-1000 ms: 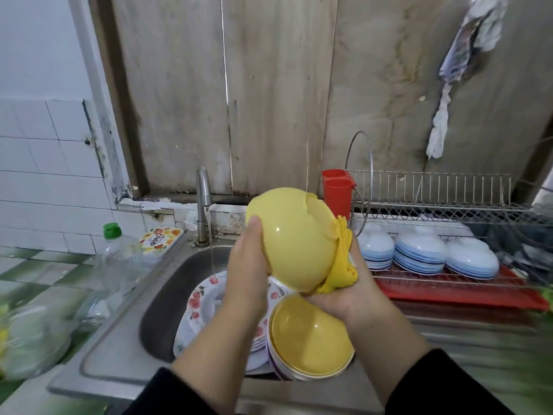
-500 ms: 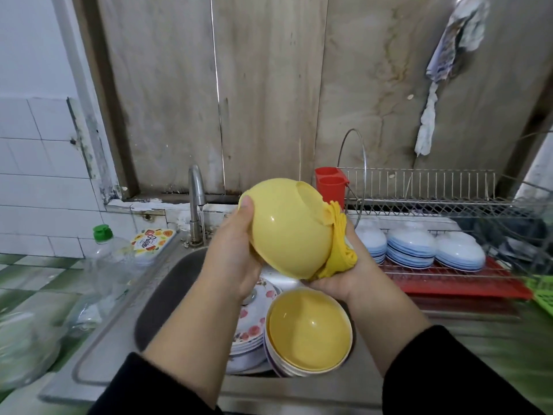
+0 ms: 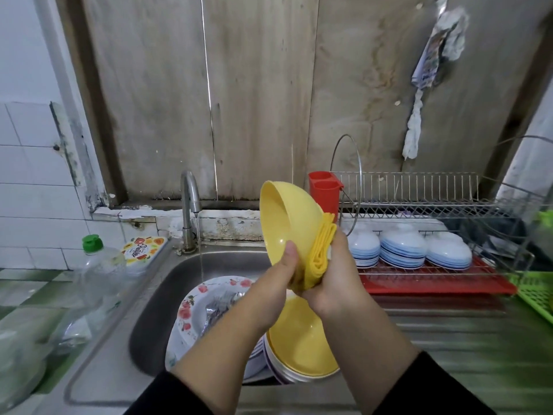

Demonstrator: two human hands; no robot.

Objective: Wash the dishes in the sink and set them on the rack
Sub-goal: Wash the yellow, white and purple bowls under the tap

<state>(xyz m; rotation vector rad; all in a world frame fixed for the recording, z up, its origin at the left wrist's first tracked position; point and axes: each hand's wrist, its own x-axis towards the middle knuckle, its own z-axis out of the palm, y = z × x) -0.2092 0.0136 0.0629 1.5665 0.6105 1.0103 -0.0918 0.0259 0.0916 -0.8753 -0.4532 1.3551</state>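
— While it tilts above the sink (image 3: pixel 155 292), who holds the bowl (image 3: pixel 287 223)?
— The left hand (image 3: pixel 269 292) grips its lower rim; the right hand (image 3: pixel 335 280) clasps a cloth (image 3: pixel 321 250) against its outside (tap (image 3: pixel 190 202) running). Bowls sit on the rack (image 3: pixel 419 205) beyond.

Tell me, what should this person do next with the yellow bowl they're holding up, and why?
Probably lower the yellow bowl under the running tap to rinse it. The left hand grips its lower edge while the right hand presses a folded yellow cloth against its outside, so wiping looks underway, and the bowl is held to the right of the water stream. After that it could join the bowls on the rack.
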